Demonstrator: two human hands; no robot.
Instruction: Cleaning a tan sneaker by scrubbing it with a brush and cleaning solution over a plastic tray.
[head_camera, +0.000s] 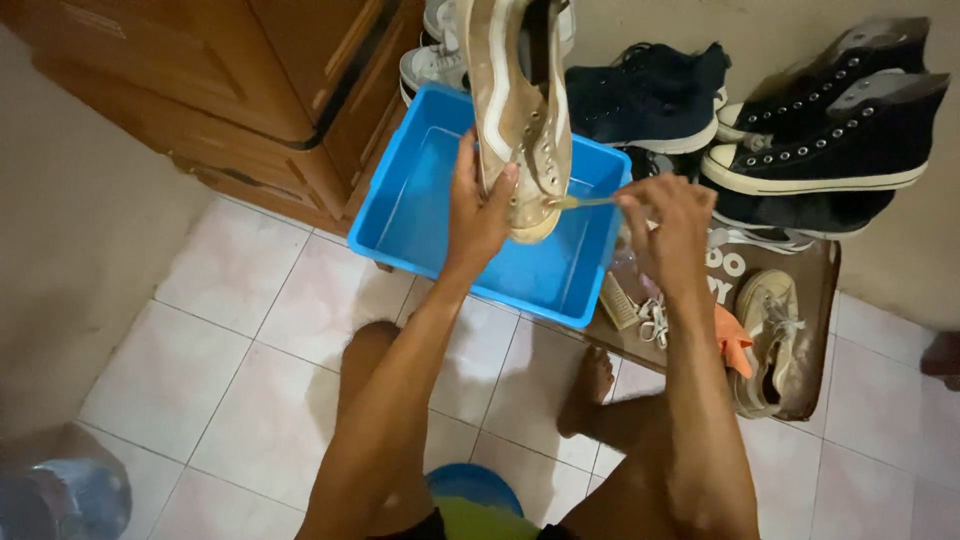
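My left hand (478, 205) grips a dirty beige sneaker (520, 110) by its toe end and holds it upright over a blue plastic tub (420, 200). My right hand (665, 215) pinches the end of the sneaker's lace (580, 202), which is stretched sideways out of an eyelet. The matching beige sneaker (768, 340) lies on a brown mat (815, 300) to the right, beside an orange cloth (733, 340) and a small brush (620, 300).
Black high-top sneakers (840, 140) and dark low sneakers (650, 95) line the wall behind the tub. A wooden cabinet (250, 90) stands at the upper left. A clear water jug (60, 490) sits at the lower left on the tiled floor (250, 340).
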